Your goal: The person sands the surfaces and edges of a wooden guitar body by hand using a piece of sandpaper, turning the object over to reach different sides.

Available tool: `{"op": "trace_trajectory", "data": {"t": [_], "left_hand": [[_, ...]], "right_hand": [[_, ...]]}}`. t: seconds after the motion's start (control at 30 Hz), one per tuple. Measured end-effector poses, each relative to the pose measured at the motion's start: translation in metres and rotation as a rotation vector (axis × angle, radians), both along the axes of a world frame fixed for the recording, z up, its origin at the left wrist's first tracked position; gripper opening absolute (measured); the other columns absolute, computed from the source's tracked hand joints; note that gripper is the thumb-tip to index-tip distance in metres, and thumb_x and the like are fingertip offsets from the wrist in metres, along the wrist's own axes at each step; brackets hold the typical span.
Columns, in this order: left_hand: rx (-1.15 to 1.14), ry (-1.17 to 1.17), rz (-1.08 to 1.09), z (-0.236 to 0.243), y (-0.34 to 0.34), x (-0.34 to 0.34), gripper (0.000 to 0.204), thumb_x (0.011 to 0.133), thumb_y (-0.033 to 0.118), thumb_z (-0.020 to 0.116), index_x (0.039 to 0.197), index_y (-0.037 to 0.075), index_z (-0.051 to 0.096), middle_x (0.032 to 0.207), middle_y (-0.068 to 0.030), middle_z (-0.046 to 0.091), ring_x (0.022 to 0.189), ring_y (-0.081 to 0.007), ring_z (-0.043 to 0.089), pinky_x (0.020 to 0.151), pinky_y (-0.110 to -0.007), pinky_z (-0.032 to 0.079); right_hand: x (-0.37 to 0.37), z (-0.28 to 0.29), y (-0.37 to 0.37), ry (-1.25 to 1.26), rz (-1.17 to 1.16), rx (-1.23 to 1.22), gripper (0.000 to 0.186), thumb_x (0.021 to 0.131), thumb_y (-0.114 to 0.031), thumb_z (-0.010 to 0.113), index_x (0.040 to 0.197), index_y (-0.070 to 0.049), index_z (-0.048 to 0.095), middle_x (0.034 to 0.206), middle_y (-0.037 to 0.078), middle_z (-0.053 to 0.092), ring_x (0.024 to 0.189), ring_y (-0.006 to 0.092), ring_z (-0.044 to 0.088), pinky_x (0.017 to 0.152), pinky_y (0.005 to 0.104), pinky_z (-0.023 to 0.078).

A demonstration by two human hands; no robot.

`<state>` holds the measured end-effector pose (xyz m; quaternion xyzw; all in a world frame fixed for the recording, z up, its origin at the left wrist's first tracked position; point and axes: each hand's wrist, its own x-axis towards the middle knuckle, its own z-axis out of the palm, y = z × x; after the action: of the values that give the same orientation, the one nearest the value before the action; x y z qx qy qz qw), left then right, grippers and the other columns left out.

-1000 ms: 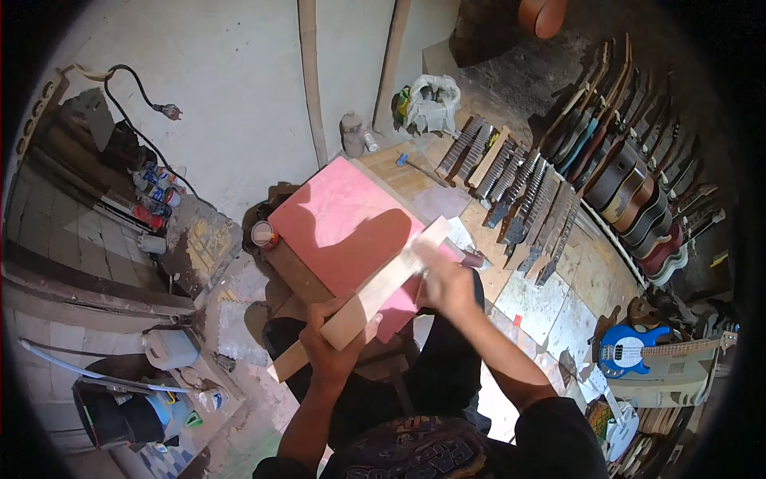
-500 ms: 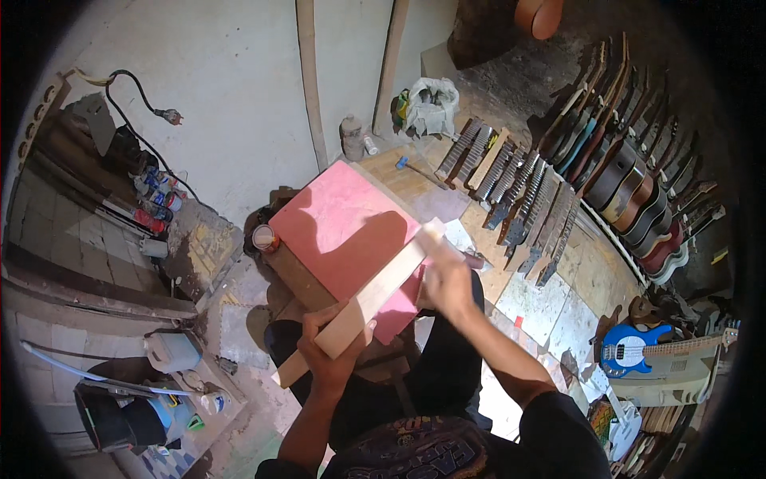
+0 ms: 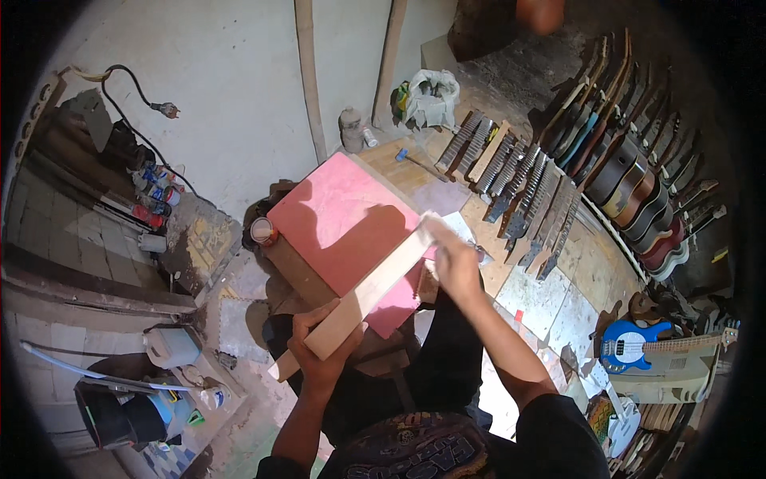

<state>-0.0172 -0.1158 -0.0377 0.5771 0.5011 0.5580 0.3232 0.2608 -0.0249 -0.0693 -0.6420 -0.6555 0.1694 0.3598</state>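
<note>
My left hand [image 3: 319,347] is closed around the lower end of a long pale piece of wood [image 3: 371,291]. The piece slants up to the right, a wide flat bar with a narrower pointed end sticking out past my left wrist. At its far end my right hand [image 3: 459,267] is curled in, smeared by motion. Something whitish shows at its fingertips, too blurred to name. Beneath the wood lies a pink board [image 3: 339,219] with a flat top, shadowed by my arms and the wood.
A small open can [image 3: 262,231] stands at the board's left corner. Several guitar necks [image 3: 519,180] lie in a row at the right, before a rack of guitars [image 3: 626,191]. A blue bass guitar [image 3: 630,348] is farther right. A blue-headed tool [image 3: 401,154] lies beyond the board.
The wood has shifted slightly left and upward with my left hand. My right hand has moved a little right at its far end. The hanging brown object at the top is blurred now.
</note>
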Motion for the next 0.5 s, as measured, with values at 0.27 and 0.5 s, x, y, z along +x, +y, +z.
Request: {"op": "trace_trajectory", "data": {"t": [0.27,0.5], "left_hand": [[-0.011,0.047,-0.003,-0.001,0.002,-0.008,0.060,0.076,0.010,0.096,0.119,0.001,0.055,0.122,-0.0169,0.070,0.109,-0.0220,0.070,0.098,-0.039,0.057],[0.036,-0.067,-0.057,-0.005,-0.005,-0.008,0.061,0.074,0.005,0.095,0.122,0.002,0.058,0.119,-0.0173,0.073,0.108,-0.0261,0.072,0.103,-0.042,0.055]], "right_hand": [[-0.022,-0.002,-0.021,-0.051,0.149,-0.043,0.055,0.085,0.008,0.056,0.135,-0.008,0.071,0.130,0.024,0.071,0.107,0.0365,0.076,0.092,0.0406,0.061],[0.055,-0.045,0.016,0.215,-0.011,-0.078,0.059,0.085,0.006,0.045,0.139,-0.002,0.068,0.131,0.021,0.072,0.126,0.0260,0.066,0.110,0.0355,0.049]]}}
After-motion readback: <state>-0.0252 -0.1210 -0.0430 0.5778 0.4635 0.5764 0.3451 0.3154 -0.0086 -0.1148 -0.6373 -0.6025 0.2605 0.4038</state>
